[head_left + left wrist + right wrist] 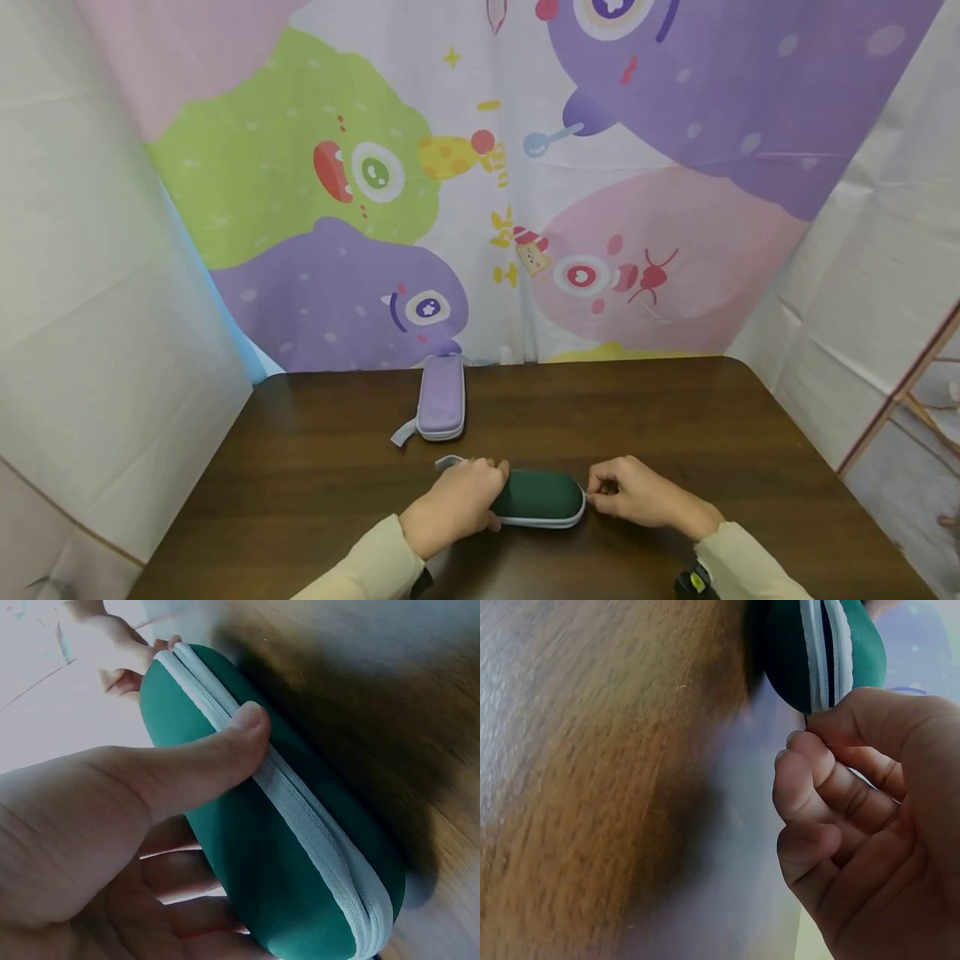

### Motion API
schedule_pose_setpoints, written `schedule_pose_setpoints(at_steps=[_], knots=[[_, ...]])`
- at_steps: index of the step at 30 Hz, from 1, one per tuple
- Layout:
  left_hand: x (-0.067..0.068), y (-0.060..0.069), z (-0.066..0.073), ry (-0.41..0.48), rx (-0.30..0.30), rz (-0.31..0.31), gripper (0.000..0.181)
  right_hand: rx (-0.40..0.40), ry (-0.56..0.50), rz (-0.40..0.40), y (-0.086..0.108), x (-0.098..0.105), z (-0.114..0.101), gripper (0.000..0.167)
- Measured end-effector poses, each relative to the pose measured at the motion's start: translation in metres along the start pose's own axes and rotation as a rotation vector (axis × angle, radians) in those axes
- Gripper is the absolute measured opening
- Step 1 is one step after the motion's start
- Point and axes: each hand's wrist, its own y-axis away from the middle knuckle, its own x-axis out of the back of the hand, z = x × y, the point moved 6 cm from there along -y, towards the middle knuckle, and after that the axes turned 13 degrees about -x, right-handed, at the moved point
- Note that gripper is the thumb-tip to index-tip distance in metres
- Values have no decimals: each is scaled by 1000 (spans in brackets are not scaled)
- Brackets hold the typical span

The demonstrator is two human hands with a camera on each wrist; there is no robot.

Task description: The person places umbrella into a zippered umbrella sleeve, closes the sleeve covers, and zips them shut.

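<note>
A dark green zip case with a white zipper lies on the table. My left hand grips its left part, the thumb lying across the zipper and the other fingers round the far side. At the right end of the case, the thumb and forefinger of my right hand pinch the zipper pull, which the fingertips hide. Close to those fingertips, a dark gap shows between the white zipper tapes. A pale strap sticks out at the case's left end.
Behind my left hand, a lilac zip case with a pale strap lies on the brown wooden table. A curtain printed with cartoon monsters hangs along the table's back edge. White cloth walls stand on both sides.
</note>
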Motion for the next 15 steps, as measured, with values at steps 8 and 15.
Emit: schedule_pose_setpoints(at_steps=[8, 15], knots=[[1, -1, -1, -31, 41, 59, 59, 18, 26, 48, 1, 3, -4, 18], [2, -2, -5, -7, 87, 74, 54, -8, 23, 61, 1, 4, -4, 19]])
